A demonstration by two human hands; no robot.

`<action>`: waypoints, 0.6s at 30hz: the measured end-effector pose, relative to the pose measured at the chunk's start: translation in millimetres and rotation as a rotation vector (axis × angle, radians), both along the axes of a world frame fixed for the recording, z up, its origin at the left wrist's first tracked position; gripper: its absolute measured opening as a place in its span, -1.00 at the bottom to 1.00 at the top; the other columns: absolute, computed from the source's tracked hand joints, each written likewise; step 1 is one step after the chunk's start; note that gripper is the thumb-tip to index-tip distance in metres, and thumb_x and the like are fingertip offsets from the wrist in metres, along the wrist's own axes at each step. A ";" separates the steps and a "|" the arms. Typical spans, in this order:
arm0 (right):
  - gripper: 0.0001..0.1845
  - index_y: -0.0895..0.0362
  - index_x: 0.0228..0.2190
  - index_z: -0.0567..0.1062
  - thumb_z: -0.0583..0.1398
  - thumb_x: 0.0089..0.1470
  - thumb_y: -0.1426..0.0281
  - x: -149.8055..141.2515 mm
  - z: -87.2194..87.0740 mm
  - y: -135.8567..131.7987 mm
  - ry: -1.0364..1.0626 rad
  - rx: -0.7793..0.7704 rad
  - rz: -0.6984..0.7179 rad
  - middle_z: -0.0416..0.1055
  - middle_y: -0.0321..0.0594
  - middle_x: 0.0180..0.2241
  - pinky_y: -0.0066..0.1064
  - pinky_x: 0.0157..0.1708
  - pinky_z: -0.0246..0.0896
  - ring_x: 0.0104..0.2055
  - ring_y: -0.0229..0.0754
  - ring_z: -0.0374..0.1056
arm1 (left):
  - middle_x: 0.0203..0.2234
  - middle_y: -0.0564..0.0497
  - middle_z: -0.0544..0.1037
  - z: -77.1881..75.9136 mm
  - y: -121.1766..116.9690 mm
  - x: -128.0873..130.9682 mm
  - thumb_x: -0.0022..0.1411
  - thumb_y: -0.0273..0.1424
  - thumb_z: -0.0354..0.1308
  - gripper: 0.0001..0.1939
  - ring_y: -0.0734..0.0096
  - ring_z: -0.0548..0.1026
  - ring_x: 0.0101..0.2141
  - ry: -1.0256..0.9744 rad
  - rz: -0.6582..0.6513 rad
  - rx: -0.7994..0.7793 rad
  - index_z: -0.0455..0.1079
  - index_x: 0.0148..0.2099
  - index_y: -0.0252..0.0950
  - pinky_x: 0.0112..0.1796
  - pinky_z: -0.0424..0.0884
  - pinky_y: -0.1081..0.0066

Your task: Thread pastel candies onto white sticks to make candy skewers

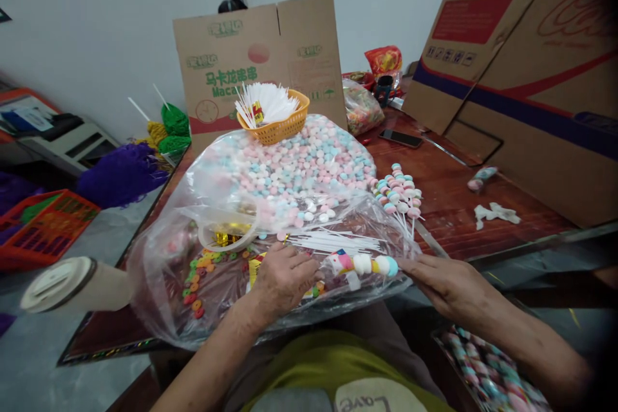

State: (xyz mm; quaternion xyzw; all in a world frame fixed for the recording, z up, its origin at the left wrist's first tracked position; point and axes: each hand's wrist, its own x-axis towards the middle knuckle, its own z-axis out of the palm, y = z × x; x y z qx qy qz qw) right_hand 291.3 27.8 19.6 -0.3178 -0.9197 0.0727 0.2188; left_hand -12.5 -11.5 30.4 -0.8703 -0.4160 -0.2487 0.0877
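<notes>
My left hand (284, 277) rests knuckles up on a clear plastic bag (159, 283), fingers curled over small ring candies (196, 283) and a yellow wrapper. My right hand (447, 283) lies at the bag's right edge, its fingertips pinching the end of a candy skewer (364, 263) strung with pink, white and blue pieces. Loose white sticks (333, 241) lie just beyond both hands. A big heap of pastel round candies (299, 167) fills the bag behind them.
Finished skewers (398, 193) lie right of the heap. An orange basket of sticks (275, 112) and an open carton (261, 58) stand behind. A phone (400, 138), a large cardboard box (526, 71), a red basket (43, 225) and a lidded cup (72, 286) surround the wooden table (454, 206).
</notes>
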 end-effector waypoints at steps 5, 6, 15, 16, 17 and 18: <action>-0.75 0.10 -0.19 0.42 0.01 0.14 0.48 -5.2 17.7 0.9 0.041 -0.207 0.173 0.46 -0.18 -0.36 -0.49 -0.32 0.25 -0.32 -0.27 0.37 | -0.56 0.01 0.52 -1.7 -0.3 -2.1 0.26 -0.37 -0.06 -0.78 0.43 0.35 -0.54 -0.039 -0.020 -0.060 0.40 -0.29 -0.30 -0.45 0.11 0.37; -0.76 0.11 -0.21 0.42 0.02 0.13 0.49 -4.1 19.8 2.5 0.050 -0.203 0.166 0.46 -0.18 -0.36 -0.48 -0.31 0.25 -0.31 -0.26 0.37 | -0.54 0.01 0.53 -1.3 0.0 -3.0 0.27 -0.33 -0.06 -0.76 0.42 0.37 -0.52 -0.043 -0.028 -0.075 0.40 -0.26 -0.29 -0.45 0.12 0.37; -0.74 0.11 -0.21 0.41 -0.02 0.13 0.51 -14.2 29.6 4.7 -0.093 -0.054 0.201 0.42 -0.22 -0.44 -0.50 -0.44 0.10 -0.42 -0.29 0.31 | -0.37 -0.03 0.55 1.5 5.0 16.5 0.12 -0.10 0.07 -0.64 0.26 0.47 -0.34 0.045 0.041 -0.522 0.39 -0.14 -0.23 -0.31 0.24 0.35; -0.73 0.11 -0.24 0.43 -0.02 0.12 0.52 -18.4 31.6 5.1 -0.140 0.008 0.180 0.40 -0.23 -0.48 -0.48 -0.47 0.05 -0.46 -0.29 0.28 | -0.38 -0.01 0.55 3.0 5.7 20.3 0.13 -0.15 0.08 -0.69 0.29 0.47 -0.35 0.025 0.054 -0.617 0.40 -0.17 -0.22 -0.33 0.25 0.38; -0.73 0.11 -0.26 0.44 -0.02 0.10 0.54 -22.6 33.5 6.3 -0.182 0.075 0.161 0.38 -0.24 -0.51 -0.46 -0.48 0.01 -0.48 -0.28 0.24 | -0.39 0.01 0.54 4.7 6.7 23.5 0.10 -0.17 0.11 -0.72 0.31 0.46 -0.37 -0.001 0.065 -0.710 0.41 -0.19 -0.21 -0.36 0.25 0.42; -0.73 0.11 -0.29 0.45 -0.01 0.08 0.55 -26.4 35.3 8.2 -0.215 0.140 0.151 0.36 -0.24 -0.53 -0.44 -0.48 -0.03 -0.49 -0.27 0.22 | -0.40 0.02 0.54 6.5 7.8 26.1 0.06 -0.17 0.15 -0.71 0.32 0.45 -0.39 -0.030 0.072 -0.796 0.41 -0.20 -0.22 -0.38 0.25 0.44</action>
